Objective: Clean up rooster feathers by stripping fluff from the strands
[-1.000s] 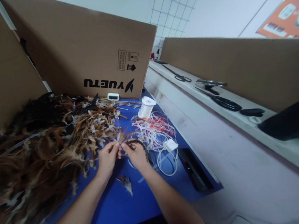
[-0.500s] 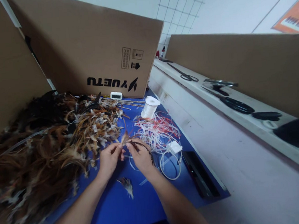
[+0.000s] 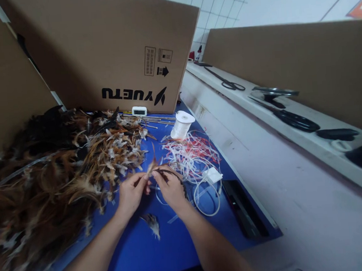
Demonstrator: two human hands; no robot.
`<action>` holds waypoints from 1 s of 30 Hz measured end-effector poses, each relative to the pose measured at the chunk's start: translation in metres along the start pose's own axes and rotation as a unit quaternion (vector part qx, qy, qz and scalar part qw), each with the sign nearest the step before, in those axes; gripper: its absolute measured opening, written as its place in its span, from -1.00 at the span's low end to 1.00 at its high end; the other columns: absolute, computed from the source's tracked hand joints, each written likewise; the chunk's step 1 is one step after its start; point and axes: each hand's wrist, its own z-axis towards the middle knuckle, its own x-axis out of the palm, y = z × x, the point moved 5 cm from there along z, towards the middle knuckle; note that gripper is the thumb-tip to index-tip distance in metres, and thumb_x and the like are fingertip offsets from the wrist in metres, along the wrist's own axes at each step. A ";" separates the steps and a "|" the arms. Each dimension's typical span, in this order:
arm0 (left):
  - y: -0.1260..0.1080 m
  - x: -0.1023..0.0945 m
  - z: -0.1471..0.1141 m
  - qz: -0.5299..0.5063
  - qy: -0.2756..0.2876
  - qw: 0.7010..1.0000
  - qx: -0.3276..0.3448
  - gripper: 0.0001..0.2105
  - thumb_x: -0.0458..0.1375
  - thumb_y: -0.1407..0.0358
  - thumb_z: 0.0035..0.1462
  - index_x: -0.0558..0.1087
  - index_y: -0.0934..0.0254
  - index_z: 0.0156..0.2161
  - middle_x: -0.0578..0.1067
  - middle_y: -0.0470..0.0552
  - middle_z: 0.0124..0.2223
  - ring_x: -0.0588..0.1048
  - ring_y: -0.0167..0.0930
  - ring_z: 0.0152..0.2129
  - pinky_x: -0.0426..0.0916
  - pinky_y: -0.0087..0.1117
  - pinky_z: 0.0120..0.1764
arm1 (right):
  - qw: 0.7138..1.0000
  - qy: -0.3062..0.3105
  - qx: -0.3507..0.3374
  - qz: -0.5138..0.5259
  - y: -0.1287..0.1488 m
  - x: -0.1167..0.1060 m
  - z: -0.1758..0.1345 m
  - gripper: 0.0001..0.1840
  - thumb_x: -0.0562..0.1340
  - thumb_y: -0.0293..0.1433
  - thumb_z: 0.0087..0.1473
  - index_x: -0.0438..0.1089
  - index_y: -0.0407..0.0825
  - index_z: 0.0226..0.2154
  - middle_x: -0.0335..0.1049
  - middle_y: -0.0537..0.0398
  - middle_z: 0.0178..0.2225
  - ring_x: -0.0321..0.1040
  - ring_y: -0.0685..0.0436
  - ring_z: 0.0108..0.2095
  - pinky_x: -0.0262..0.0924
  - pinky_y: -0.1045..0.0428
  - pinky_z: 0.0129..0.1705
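Observation:
Over the blue table, my left hand point(image 3: 131, 193) and my right hand point(image 3: 170, 188) meet with their fingertips close together. Between them they pinch brown feathers point(image 3: 152, 166), whose tips point up and away from me. A dark strand, perhaps long feathers or a cord, curves over the back of my right hand. My left thumb and forefinger press on the feather base; the other fingers are partly hidden. Below the hands, a loose dark and white feather point(image 3: 151, 225) lies on the table. To the left spreads a big heap of brown and black feathers point(image 3: 73, 169).
A white spool point(image 3: 182, 125) stands behind a tangle of white and red strips point(image 3: 191, 151). Right of my hands lie a white charger point(image 3: 213, 175) with its cable and a black tray-like object point(image 3: 245, 210). Cardboard point(image 3: 114, 53) walls the back. Scissors point(image 3: 232, 85) rest on the ledge.
The view has shifted slightly. Both hands keep their pinch at nearly the same spot, and the feathers between them stand a little more upright.

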 end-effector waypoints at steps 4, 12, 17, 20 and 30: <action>-0.001 -0.001 0.000 0.040 -0.001 0.999 0.029 -0.81 0.14 0.21 0.10 0.53 0.28 -0.34 0.46 -0.12 -0.60 0.40 -0.48 -0.69 0.31 -0.49 -0.55 | 1.000 0.010 -0.012 -0.007 0.002 0.000 -0.001 -0.78 0.11 -0.36 0.18 0.46 -0.02 -0.36 0.49 0.08 -0.37 0.41 -0.06 -0.28 0.27 0.05 -0.14; -0.010 -0.003 -0.004 0.146 -0.011 0.981 0.124 -0.82 0.10 0.26 0.16 0.53 0.25 -0.31 0.46 -0.11 -0.59 0.42 -0.48 -0.66 0.31 -0.49 -0.48 | 0.998 -0.006 -0.059 -0.011 0.006 0.002 -0.003 -0.79 0.10 -0.41 0.18 0.44 -0.01 -0.37 0.49 0.08 -0.39 0.41 -0.06 -0.32 0.28 0.04 -0.19; -0.013 -0.002 -0.005 0.167 -0.014 0.973 0.157 -0.83 0.09 0.29 0.18 0.52 0.27 -0.31 0.45 -0.12 -0.59 0.42 -0.49 -0.66 0.31 -0.50 -0.47 | 0.998 0.005 -0.057 -0.011 0.007 0.003 -0.003 -0.81 0.11 -0.41 0.17 0.44 -0.02 -0.36 0.49 0.07 -0.38 0.43 -0.07 -0.30 0.29 0.03 -0.18; -0.014 -0.002 -0.005 0.167 -0.014 0.972 0.166 -0.83 0.08 0.30 0.18 0.52 0.27 -0.31 0.44 -0.13 -0.60 0.41 -0.49 -0.66 0.30 -0.50 -0.48 | 0.999 0.001 -0.044 -0.007 0.006 0.003 -0.004 -0.82 0.12 -0.40 0.15 0.44 0.00 -0.37 0.50 0.08 -0.39 0.43 -0.07 -0.31 0.30 0.04 -0.19; -0.015 -0.003 -0.005 0.151 -0.020 0.976 0.159 -0.84 0.11 0.30 0.15 0.54 0.23 -0.31 0.45 -0.12 -0.60 0.41 -0.47 -0.66 0.29 -0.49 -0.48 | 0.999 0.003 -0.033 0.017 0.005 0.007 -0.008 -0.81 0.10 -0.40 0.18 0.43 -0.01 -0.32 0.49 0.07 -0.35 0.42 -0.05 -0.30 0.29 0.04 -0.14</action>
